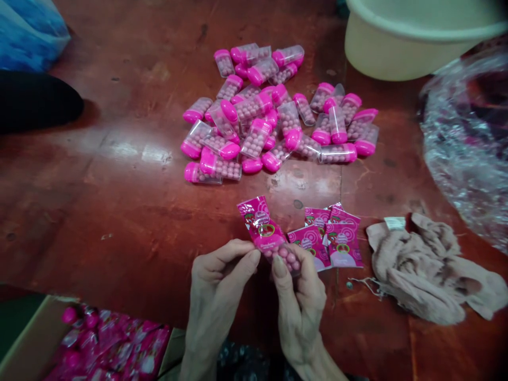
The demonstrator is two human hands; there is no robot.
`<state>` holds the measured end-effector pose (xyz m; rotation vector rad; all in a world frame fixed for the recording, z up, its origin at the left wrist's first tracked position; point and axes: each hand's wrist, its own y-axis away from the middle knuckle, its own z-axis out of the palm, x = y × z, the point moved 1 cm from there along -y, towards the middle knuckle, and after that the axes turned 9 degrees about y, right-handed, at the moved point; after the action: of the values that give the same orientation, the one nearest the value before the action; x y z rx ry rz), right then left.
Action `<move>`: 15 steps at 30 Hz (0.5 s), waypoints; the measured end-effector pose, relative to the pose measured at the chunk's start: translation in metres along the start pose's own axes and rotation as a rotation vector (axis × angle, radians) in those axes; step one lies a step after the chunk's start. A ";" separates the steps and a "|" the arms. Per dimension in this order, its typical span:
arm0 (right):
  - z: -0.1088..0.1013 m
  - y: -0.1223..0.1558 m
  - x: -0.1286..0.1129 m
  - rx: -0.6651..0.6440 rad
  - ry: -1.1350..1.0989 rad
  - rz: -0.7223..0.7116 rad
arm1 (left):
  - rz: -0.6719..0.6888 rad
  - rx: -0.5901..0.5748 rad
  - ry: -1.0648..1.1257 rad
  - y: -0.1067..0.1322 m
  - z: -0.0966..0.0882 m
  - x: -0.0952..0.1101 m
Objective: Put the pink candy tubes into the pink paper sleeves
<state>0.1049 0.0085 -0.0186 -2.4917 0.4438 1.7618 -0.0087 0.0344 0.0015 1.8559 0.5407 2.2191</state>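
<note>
Between my two hands is a clear plastic container of round pink candies, its upper part inside a pink printed wrapper that points up and left. My right hand closes round the container, thumb on its near face. At the wrapper's lower left edge, my left hand pinches with thumb and fingertips. Just behind my right hand several flat pink wrappers overlap on the red-brown table. Farther back lies a pile of clear candy containers with bright pink caps.
A crumpled beige cloth lies at the right, with clear plastic film behind it. A pale tub stands at the back right. At lower left, a cardboard box holds pink wrapped pieces. A dark rounded object juts in from the left.
</note>
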 end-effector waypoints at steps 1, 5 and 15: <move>0.000 0.000 0.000 -0.002 -0.001 -0.001 | 0.009 -0.003 -0.009 0.000 0.000 0.000; 0.000 0.000 0.001 -0.013 -0.009 -0.006 | 0.028 -0.026 -0.029 -0.004 -0.002 -0.002; 0.002 -0.005 0.000 -0.149 -0.550 0.393 | 0.068 -0.058 0.071 -0.010 0.007 -0.010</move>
<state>0.1045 0.0140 -0.0196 -1.9532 0.8129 2.5945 -0.0004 0.0409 -0.0101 1.7985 0.4266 2.3261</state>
